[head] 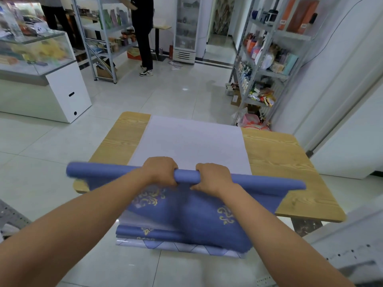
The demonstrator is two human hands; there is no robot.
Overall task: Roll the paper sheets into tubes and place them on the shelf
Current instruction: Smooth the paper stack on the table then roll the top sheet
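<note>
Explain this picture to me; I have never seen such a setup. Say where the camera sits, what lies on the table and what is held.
No machine here: one camera worn on a person's head looks down at their bare arms. The left hand and right hand each have a grip round a blue paper tube, partly rolled. Its loose end, printed with gold ornaments, hangs down on the near side of the wooden table. A white sheet lies flat on the table beyond the hands.
</note>
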